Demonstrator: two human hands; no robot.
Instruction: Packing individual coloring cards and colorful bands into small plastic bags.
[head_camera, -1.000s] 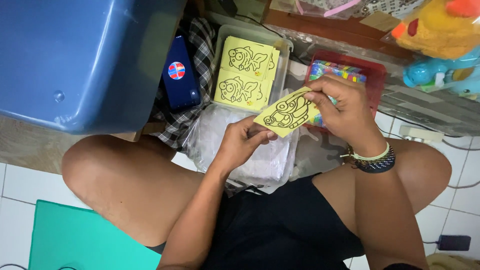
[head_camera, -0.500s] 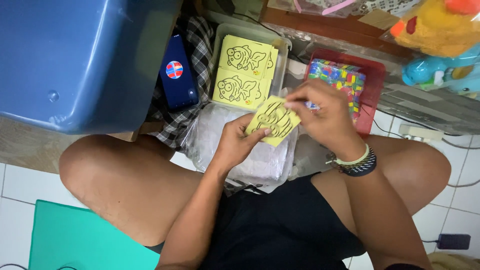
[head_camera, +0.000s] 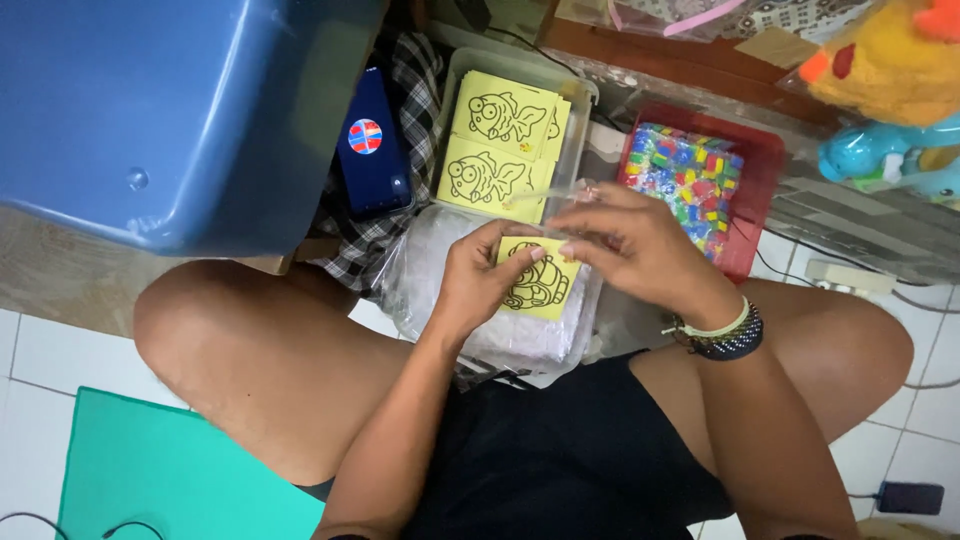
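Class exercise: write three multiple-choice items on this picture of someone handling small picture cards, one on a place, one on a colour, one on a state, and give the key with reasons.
1. Where do the spare yellow cards lie?
A. in the clear box
B. on the green mat
C. in the red tray

2. What colour is the card in the hands?
A. pink
B. yellow
C. white

3. How is that card held?
A. left hand alone
B. lying untouched
C. by both hands

Key: 1 A, the fish-drawing cards sit inside the clear box. 2 B, it is yellow with black line art. 3 C, the left hand grips its left edge while the right hand has fingers on its top.
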